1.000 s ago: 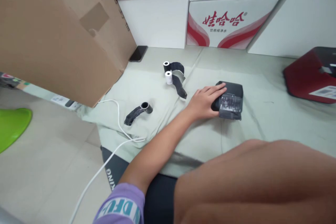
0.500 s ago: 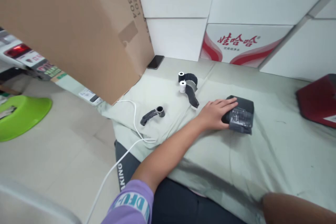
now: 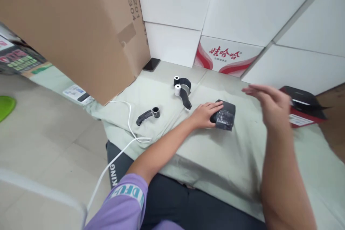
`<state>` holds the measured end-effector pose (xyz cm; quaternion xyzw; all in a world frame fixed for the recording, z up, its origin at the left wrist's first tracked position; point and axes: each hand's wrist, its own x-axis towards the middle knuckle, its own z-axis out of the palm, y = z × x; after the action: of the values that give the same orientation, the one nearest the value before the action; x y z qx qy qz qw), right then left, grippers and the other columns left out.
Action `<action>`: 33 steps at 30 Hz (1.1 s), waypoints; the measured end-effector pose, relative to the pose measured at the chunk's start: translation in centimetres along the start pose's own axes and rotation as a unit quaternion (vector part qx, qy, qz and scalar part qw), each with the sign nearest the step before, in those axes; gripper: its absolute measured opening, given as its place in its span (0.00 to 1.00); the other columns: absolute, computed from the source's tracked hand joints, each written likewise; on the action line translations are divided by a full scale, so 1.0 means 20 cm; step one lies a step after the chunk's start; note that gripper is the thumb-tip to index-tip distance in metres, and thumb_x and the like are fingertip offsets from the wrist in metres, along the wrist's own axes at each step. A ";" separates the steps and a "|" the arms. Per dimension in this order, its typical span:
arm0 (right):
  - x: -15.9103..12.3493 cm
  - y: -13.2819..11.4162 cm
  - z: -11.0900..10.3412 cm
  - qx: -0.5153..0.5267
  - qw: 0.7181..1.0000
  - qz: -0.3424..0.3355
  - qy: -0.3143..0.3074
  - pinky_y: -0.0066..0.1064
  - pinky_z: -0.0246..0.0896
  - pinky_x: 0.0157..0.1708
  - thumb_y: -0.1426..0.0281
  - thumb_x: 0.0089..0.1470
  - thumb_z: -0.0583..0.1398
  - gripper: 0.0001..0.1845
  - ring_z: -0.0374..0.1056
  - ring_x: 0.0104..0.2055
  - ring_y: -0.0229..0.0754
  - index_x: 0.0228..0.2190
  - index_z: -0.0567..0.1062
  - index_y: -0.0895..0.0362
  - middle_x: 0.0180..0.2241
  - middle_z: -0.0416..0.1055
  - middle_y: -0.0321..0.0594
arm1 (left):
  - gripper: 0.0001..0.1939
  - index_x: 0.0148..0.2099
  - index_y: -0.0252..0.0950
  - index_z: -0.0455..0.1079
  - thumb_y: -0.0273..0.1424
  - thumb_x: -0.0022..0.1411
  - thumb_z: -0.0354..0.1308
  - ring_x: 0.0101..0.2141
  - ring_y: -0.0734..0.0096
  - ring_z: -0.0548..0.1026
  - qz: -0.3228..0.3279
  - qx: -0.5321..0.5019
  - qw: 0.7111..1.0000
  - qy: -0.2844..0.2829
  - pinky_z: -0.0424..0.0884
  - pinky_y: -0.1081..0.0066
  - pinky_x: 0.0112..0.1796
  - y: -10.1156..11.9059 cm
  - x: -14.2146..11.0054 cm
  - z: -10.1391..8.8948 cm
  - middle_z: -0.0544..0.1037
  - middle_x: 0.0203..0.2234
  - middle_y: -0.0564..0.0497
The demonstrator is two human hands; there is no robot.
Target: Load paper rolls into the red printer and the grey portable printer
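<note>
A small black box with a strip of shiny tape round its near end lies on the pale green cloth. My left hand grips its left end, fingers over the top and thumb at the near side. To the right, my right hand is raised above the cloth with its fingers stretched out and nothing in it. Left of the box are two small rolls with dark curled strips beside them. A third small dark roll with a strip trailing from it sits nearer to me.
A red and black box stands beyond my right hand. White cartons line the back, with a phone at their foot. A large brown carton rises on the left. A white cable crosses the cloth's left edge.
My right hand has come up from the lower right edge to above the cloth. My left hand stays on the black box. The view has shifted right.
</note>
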<state>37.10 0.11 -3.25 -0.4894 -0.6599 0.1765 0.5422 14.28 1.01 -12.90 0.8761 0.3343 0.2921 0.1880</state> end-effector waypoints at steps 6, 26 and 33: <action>0.03 0.41 0.21 -0.004 0.984 0.151 -0.095 0.52 0.59 0.63 0.55 0.54 0.60 0.20 0.73 0.56 0.55 0.41 0.82 0.55 0.48 0.80 0.48 | 0.43 0.72 0.42 0.56 0.36 0.56 0.63 0.66 0.55 0.63 -0.011 0.004 1.000 -0.001 0.60 0.55 0.63 0.00 0.00 0.01 0.58 0.71 0.47; -0.09 0.46 0.18 0.107 0.957 0.184 -0.197 0.49 0.63 0.61 0.52 0.50 0.67 0.28 0.71 0.58 0.54 0.51 0.78 0.51 0.55 0.76 0.42 | 0.44 0.72 0.44 0.57 0.36 0.55 0.65 0.68 0.53 0.62 -0.049 -0.010 0.998 -0.026 0.64 0.54 0.63 0.00 0.00 0.00 0.52 0.74 0.47; -0.11 0.45 0.20 0.057 0.975 0.138 -0.165 0.48 0.61 0.61 0.53 0.52 0.63 0.25 0.71 0.57 0.53 0.48 0.79 0.53 0.53 0.77 0.43 | 0.44 0.73 0.48 0.56 0.38 0.56 0.65 0.66 0.51 0.64 -0.059 0.024 0.998 -0.023 0.64 0.55 0.63 0.01 0.00 0.00 0.52 0.74 0.49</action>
<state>37.40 3.65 -12.63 -0.5079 -0.6552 0.3652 0.4235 14.41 0.79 -12.88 0.8656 0.3882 0.2516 0.1915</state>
